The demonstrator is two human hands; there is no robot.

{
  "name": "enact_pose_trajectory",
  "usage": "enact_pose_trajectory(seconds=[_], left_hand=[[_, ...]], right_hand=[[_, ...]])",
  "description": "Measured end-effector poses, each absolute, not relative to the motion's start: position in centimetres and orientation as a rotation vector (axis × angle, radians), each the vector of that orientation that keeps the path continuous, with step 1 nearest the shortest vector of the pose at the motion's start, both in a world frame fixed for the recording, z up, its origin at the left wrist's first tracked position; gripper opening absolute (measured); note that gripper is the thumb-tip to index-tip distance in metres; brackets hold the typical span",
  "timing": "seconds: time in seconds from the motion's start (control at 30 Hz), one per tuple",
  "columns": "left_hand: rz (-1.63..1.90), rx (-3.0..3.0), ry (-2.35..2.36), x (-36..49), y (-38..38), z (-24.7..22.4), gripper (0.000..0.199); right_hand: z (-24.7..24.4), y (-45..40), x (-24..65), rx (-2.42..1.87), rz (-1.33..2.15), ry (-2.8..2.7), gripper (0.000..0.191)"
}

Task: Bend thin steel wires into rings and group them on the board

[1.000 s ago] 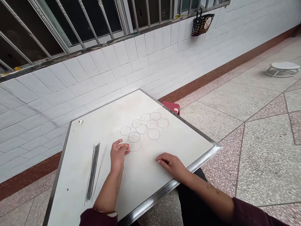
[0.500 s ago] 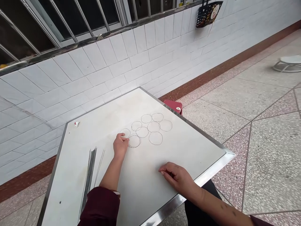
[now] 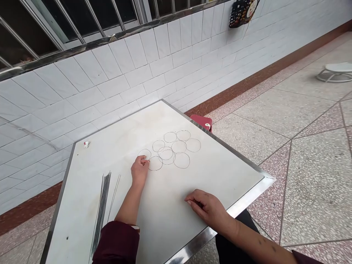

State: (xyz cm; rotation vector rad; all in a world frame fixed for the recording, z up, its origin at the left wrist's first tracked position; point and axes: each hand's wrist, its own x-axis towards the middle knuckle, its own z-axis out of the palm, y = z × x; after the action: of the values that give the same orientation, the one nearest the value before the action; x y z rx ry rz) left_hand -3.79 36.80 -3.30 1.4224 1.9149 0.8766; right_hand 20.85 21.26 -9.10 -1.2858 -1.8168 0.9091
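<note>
Several thin wire rings (image 3: 182,160) lie on the white tabletop (image 3: 132,128), some overlapping. My left hand (image 3: 140,170) is at the left end of this group, its fingers bent with a gap between thumb and forefinger. Its fingertips are beside the edges of two rings. Nearer the front edge, my right hand (image 3: 205,206) rests with thumb and forefinger pressed together; what they hold, if anything, is too small to tell. Left of my left forearm lies a bundle of straight dark wires (image 3: 101,207), with a couple of separate wires (image 3: 113,196) beside it.
A small white and red object (image 3: 87,144) sits near the table's left corner. Beyond the far right edge is a red stool (image 3: 202,121). A tiled wall runs behind the table, with a black basket (image 3: 242,14) hanging on it. A round white stool (image 3: 337,69) stands farther off.
One ring that nearly coincided with the ring by my left hand now lies farther right, overlapping its neighbours. The view has shifted slightly. My right hand keeps its pose.
</note>
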Motion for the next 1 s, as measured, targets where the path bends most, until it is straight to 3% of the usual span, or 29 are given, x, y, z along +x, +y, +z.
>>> enact_pose_trajectory(seconds=[0.2, 0.47, 0.6, 0.83, 1.0], left_hand=[[1.076, 1.366, 1.877, -3.5, 35.2, -2.4, 0.024], [1.317, 1.253, 1.782, -1.4, 30.0, -2.8, 0.040], [1.318, 1.238, 1.810, 0.1, 29.1, -4.0, 0.039], [1.208, 1.361, 1.864, 0.4, 33.1, -3.8, 0.043], [1.149, 1.389, 1.871, 0.0, 34.2, -4.8, 0.041]], right_hand=[[-9.0, 21.2, 20.9, -1.307, 0.903, -1.825, 0.020], [-8.9, 20.9, 20.7, -1.320, 0.893, -1.833, 0.020], [-8.8, 21.8, 21.2, -1.289, 0.908, -1.844, 0.019], [-3.8, 35.4, 20.5, -1.407, 0.475, -2.038, 0.012], [-4.6, 43.2, 17.5, -1.501, 0.371, -2.168, 0.006]])
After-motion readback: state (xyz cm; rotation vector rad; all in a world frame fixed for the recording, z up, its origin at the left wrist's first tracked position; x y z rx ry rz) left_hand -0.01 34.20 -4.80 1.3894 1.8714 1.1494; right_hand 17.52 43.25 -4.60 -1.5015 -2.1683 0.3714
